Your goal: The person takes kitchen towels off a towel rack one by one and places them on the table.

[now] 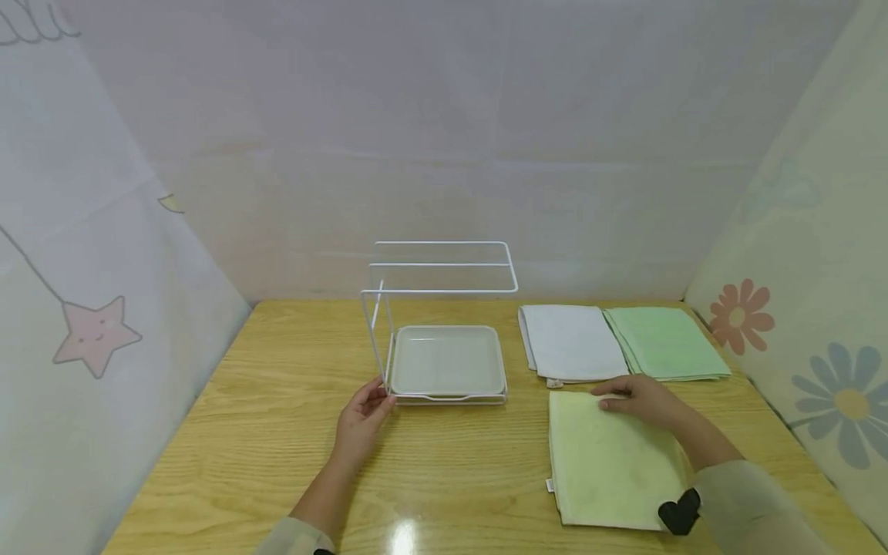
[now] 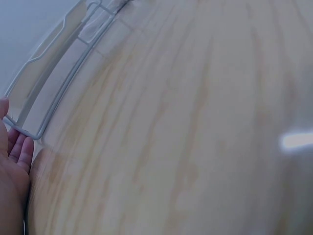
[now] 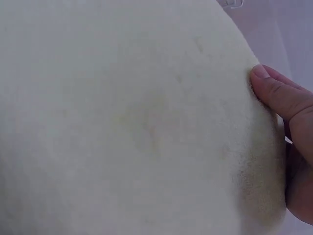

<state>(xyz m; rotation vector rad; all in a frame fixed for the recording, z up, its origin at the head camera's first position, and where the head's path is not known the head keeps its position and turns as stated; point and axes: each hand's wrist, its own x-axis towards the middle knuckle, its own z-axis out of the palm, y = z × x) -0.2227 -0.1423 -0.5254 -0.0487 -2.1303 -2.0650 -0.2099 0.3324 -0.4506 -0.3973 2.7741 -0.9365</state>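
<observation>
A white wire rack (image 1: 444,291) with a pale tray (image 1: 449,361) in its base stands on the table. My left hand (image 1: 362,420) holds the rack's near left corner, thumb on the near side; in the left wrist view the fingers (image 2: 22,152) reach under the wire there. To the right lies a folded yellow towel (image 1: 617,470) with a small white tag on its left edge. My right hand (image 1: 641,399) pinches that towel's far edge, and the right wrist view shows the thumb (image 3: 276,93) on top of the cloth, which fills most of that view.
A folded white towel (image 1: 572,343) and a folded green towel (image 1: 666,343) lie side by side at the table's back right, just beyond the yellow one. The wooden table (image 1: 277,401) ends at a hanging cloth backdrop (image 1: 444,154) behind and at both sides.
</observation>
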